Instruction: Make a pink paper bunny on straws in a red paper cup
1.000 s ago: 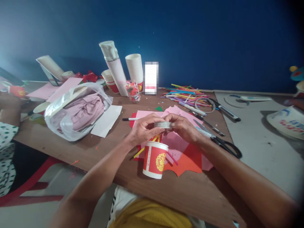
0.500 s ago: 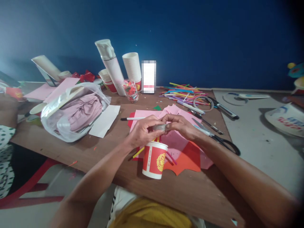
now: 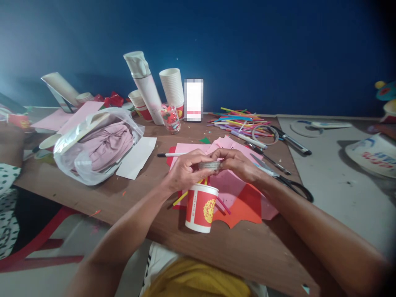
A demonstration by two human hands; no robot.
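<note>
Pinching tape roll (image 3: 210, 165) between left hand (image 3: 185, 170), right hand (image 3: 236, 163) above cup (image 3: 201, 207).

The tape roll (image 3: 209, 165) has tilted level again between both hands, after dipping half a second ago.

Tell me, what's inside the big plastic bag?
The bag holds bunched pinkish-purple cloth and a pale flat piece near its top. Anything beneath the cloth is hidden.
</note>
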